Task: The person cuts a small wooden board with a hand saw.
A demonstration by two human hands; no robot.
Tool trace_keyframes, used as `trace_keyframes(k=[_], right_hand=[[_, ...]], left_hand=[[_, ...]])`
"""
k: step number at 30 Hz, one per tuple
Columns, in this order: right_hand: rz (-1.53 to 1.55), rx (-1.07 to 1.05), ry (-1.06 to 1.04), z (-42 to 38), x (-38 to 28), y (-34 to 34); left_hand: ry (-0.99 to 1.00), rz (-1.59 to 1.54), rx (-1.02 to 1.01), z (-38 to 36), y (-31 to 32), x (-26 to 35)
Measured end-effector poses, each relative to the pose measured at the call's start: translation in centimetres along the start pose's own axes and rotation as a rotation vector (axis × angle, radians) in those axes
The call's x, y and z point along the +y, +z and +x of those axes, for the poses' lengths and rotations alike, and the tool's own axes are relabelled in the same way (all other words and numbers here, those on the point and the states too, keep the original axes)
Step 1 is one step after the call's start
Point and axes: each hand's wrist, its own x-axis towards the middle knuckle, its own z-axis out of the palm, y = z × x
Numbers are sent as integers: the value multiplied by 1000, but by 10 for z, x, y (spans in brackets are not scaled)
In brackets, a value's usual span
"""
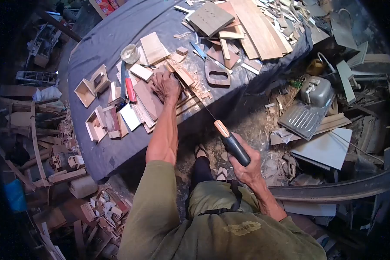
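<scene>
My right hand (246, 162) is wrapped around the black and orange handle of a handsaw (234, 148). The saw's thin blade shows nearly edge-on and points up and left to the table's front edge. On the table, my left hand (165, 86) presses down with bent fingers, gripping a brown piece of wood (159, 70) mostly hidden under the palm. Beside it lie flat brown boards (145, 100) and a light wood strip (180, 73) amid shavings. To the left are a red-handled tool (130, 90) and small open wooden boxes (96, 125).
A dark cloth covers the table (112, 158). A second saw's wooden handle (217, 73), a jar (130, 54) and stacked boards (258, 30) lie on it. Wood scraps (106, 210) litter the floor at left. A metal sink (307, 108) and a curved beam (333, 190) stand at right.
</scene>
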Motion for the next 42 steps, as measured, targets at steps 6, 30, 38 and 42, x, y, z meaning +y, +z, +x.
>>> trace_keyframes(k=[6, 30, 38, 42], right_hand=[[45, 63, -29, -41, 9, -15], [27, 67, -6, -16, 9, 6], [54, 51, 28, -14, -5, 2], [67, 56, 3, -45, -4, -18]], left_hand=[[-33, 11, -20, -1, -3, 3], [-35, -46, -39, -2, -2, -3], [-55, 13, -71, -1, -4, 2], [-57, 27, -78, 0, -4, 5]])
